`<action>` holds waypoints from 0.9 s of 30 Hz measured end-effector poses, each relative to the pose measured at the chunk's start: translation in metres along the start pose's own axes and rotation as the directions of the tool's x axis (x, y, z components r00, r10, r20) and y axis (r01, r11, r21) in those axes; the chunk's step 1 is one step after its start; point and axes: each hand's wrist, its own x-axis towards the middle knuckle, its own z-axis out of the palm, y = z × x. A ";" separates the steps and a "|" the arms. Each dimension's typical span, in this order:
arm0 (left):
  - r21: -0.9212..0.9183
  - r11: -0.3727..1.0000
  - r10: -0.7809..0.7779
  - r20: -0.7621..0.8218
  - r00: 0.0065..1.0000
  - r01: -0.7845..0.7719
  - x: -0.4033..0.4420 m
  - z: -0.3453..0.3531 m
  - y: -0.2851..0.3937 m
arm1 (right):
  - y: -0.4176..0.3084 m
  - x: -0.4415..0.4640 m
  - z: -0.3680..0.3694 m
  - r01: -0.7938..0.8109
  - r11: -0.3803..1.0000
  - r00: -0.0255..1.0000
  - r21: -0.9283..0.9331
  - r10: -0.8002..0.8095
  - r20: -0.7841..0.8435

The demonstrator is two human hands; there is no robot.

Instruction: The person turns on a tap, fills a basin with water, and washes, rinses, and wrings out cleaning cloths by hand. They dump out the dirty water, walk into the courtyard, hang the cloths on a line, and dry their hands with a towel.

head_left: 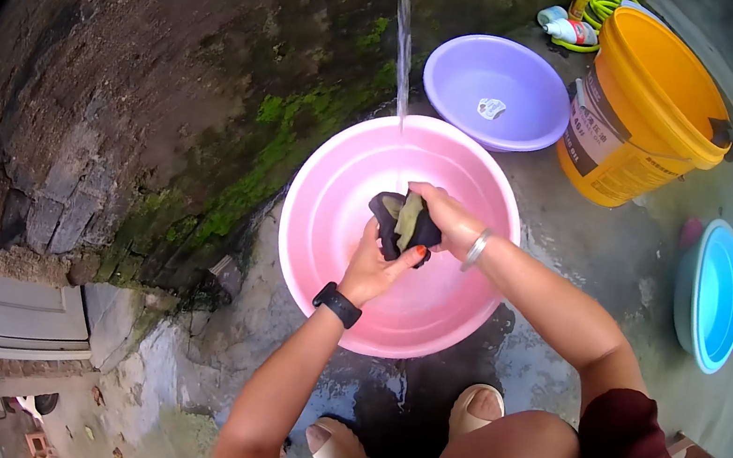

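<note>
Above the pink basin (308,268), both hands grip a small dark cloth (425,230) with an olive-green part folded over it. My left hand (370,269) holds it from below and the left, its thumb with an orange-red nail pressing the lower edge. My right hand (449,220) pinches the upper right side by the olive part. A stream of water (403,50) falls from above into the basin, just behind the cloth. Whether the cloth is a sock or some other garment, I cannot tell.
Behind the basin stand a purple basin (466,69) and a yellow bucket (599,164). Bottles (567,30) and a green hose (600,8) lie farther back. A turquoise basin (720,296) is at the right. A mossy wall (257,137) rises on the left.
</note>
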 end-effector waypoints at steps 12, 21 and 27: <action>-0.648 0.760 -0.076 -0.029 0.997 0.039 0.003 -0.073 0.044 | 0.009 -0.005 -0.089 0.540 0.807 0.841 -0.238 -0.522 0.141; 0.761 0.646 0.173 -0.207 0.963 0.047 0.030 -0.101 0.061 | -0.015 0.005 -0.087 0.444 0.509 0.611 -0.737 -0.774 -0.166; 0.823 0.561 0.325 -0.113 0.939 -0.095 0.029 -0.119 0.112 | -0.058 0.013 -0.104 0.610 0.472 0.580 -0.637 -0.813 -0.047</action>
